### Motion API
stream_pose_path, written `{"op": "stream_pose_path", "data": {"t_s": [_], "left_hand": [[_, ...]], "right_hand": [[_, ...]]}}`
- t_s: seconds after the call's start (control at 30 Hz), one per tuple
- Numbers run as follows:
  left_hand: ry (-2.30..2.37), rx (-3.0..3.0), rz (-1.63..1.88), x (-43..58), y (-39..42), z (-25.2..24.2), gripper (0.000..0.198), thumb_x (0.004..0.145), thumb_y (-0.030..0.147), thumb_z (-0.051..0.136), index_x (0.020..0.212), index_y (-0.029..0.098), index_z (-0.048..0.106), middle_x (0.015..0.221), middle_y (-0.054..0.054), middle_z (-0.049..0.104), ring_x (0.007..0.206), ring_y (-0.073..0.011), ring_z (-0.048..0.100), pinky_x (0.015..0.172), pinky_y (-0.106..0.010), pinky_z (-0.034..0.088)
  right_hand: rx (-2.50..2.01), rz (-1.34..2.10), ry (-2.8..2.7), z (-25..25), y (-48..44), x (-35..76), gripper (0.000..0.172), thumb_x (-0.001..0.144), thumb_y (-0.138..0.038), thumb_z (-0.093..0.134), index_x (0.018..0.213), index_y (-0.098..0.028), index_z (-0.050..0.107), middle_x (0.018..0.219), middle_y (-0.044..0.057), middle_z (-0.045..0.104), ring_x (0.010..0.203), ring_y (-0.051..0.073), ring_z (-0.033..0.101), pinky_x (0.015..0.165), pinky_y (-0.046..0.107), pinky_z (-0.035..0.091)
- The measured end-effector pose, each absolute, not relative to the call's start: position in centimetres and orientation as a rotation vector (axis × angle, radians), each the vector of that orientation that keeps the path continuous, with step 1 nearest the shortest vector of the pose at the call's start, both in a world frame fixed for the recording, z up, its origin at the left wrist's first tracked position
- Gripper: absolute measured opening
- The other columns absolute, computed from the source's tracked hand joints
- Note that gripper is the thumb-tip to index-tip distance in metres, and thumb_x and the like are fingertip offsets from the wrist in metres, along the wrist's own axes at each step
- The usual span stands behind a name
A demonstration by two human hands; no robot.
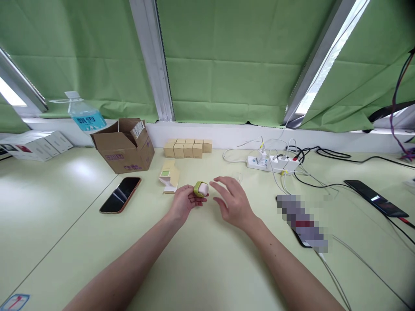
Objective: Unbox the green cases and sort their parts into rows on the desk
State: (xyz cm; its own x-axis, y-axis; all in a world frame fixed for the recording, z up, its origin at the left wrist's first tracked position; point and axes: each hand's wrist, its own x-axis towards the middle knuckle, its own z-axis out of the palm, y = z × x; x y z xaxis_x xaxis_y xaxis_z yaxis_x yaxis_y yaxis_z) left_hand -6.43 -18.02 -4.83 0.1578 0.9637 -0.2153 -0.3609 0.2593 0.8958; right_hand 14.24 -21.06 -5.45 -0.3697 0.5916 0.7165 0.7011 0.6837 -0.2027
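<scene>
My left hand [184, 202] is closed around a small olive-green item with a rounded whitish part [201, 189], held just above the table. What kind of item it is I cannot tell. Just right of it hovers my right hand [234, 202], fingers apart and holding nothing. Behind my left hand, an opened small tan box [170, 175] with a green patch lies on the table, its white flap toward me.
Several small tan boxes [188, 149] line the wall beside an open brown carton [126, 149]. Phones lie left [120, 195] and right [376, 198], plus another, partly blurred [301, 222]. A power strip [274, 164] trails cables. Far left are a water bottle [84, 114] and white boxes [37, 144].
</scene>
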Motion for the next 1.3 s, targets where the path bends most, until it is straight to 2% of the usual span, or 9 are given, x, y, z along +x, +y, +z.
{"op": "stream_pose_path", "data": {"t_s": [0.17, 0.33, 0.4, 0.5, 0.6, 0.87, 1.0, 1.1, 1.3], "left_hand": [[0.931, 0.926, 1.001, -6.1, -18.9, -4.5, 0.020, 0.075, 0.031, 0.072, 0.074, 0.018, 0.056, 0.067, -0.008, 0.073, 0.062, -0.0236, 0.074, 0.059, -0.029, 0.052], [0.949, 1.103, 0.942, -5.9, -19.2, -4.6, 0.026, 0.086, 0.043, 0.068, 0.088, 0.019, 0.058, 0.074, -0.005, 0.073, 0.068, -0.0221, 0.073, 0.061, -0.030, 0.053], [0.976, 1.244, 1.015, -5.8, -19.3, -4.7, 0.031, 0.095, 0.050, 0.061, 0.106, 0.021, 0.062, 0.084, -0.005, 0.074, 0.077, -0.0219, 0.073, 0.070, -0.034, 0.058], [0.927, 1.549, 1.130, -5.8, -19.8, -4.9, 0.041, 0.105, 0.052, 0.049, 0.132, 0.023, 0.059, 0.116, -0.009, 0.076, 0.107, -0.0232, 0.072, 0.095, -0.039, 0.058], [0.890, 1.808, 1.090, -6.0, -20.1, -5.2, 0.045, 0.106, 0.049, 0.050, 0.142, 0.023, 0.057, 0.135, -0.012, 0.071, 0.120, -0.0250, 0.068, 0.105, -0.040, 0.055], [1.017, 2.087, 0.979, -5.9, -20.3, -5.5, 0.039, 0.107, 0.036, 0.047, 0.142, 0.023, 0.058, 0.131, -0.010, 0.073, 0.113, -0.0244, 0.072, 0.097, -0.036, 0.057], [1.077, 2.086, 0.951, -5.7, -20.6, -5.2, 0.035, 0.107, 0.032, 0.045, 0.138, 0.026, 0.060, 0.121, -0.006, 0.076, 0.102, -0.0212, 0.074, 0.084, -0.031, 0.057], [1.145, 2.085, 0.920, -5.6, -20.6, -5.1, 0.032, 0.106, 0.029, 0.043, 0.131, 0.026, 0.062, 0.106, -0.003, 0.077, 0.088, -0.0190, 0.072, 0.075, -0.029, 0.054], [1.212, 2.077, 0.926, -5.4, -20.6, -5.2, 0.036, 0.102, 0.022, 0.039, 0.127, 0.026, 0.065, 0.098, -0.001, 0.077, 0.083, -0.0197, 0.073, 0.077, -0.030, 0.054]], "right_hand": [[-0.837, -0.319, -2.144, -5.7, -21.1, 13.1, 0.045, 0.100, -0.010, 0.052, 0.142, -0.026, 0.056, 0.125, 0.011, 0.071, 0.111, 0.027, 0.065, 0.087, 0.042, 0.059], [-0.725, -0.425, -2.100, -6.0, -21.0, 13.6, 0.038, 0.098, -0.006, 0.058, 0.135, -0.018, 0.057, 0.114, 0.014, 0.072, 0.100, 0.025, 0.068, 0.075, 0.036, 0.058], [-0.731, -0.436, -2.085, -6.0, -21.2, 13.7, 0.035, 0.100, -0.008, 0.059, 0.134, -0.017, 0.057, 0.114, 0.015, 0.072, 0.099, 0.024, 0.069, 0.073, 0.036, 0.059], [-0.782, -0.417, -2.052, -6.0, -21.4, 13.8, 0.031, 0.103, -0.014, 0.058, 0.133, -0.018, 0.057, 0.113, 0.015, 0.072, 0.099, 0.024, 0.071, 0.072, 0.035, 0.060], [-0.834, -0.386, -2.044, -6.1, -21.4, 14.0, 0.028, 0.104, -0.017, 0.057, 0.133, -0.018, 0.058, 0.113, 0.014, 0.072, 0.099, 0.024, 0.072, 0.074, 0.035, 0.062], [-0.860, -0.347, -2.051, -6.7, -21.4, 13.9, 0.040, 0.105, -0.018, 0.057, 0.144, -0.019, 0.054, 0.115, 0.014, 0.072, 0.099, 0.022, 0.071, 0.077, 0.034, 0.062], [-0.861, -0.307, -2.037, -6.7, -21.6, 13.6, 0.036, 0.104, -0.015, 0.056, 0.140, -0.020, 0.056, 0.118, 0.014, 0.071, 0.098, 0.021, 0.071, 0.073, 0.032, 0.061], [-0.870, -0.261, -2.032, -6.7, -21.7, 13.2, 0.034, 0.102, -0.014, 0.055, 0.136, -0.018, 0.057, 0.111, 0.013, 0.070, 0.092, 0.022, 0.069, 0.068, 0.032, 0.059], [-0.882, -0.292, -2.019, -6.6, -21.8, 12.2, 0.033, 0.101, -0.013, 0.050, 0.133, -0.015, 0.055, 0.106, 0.014, 0.067, 0.088, 0.024, 0.065, 0.063, 0.034, 0.056]]}}
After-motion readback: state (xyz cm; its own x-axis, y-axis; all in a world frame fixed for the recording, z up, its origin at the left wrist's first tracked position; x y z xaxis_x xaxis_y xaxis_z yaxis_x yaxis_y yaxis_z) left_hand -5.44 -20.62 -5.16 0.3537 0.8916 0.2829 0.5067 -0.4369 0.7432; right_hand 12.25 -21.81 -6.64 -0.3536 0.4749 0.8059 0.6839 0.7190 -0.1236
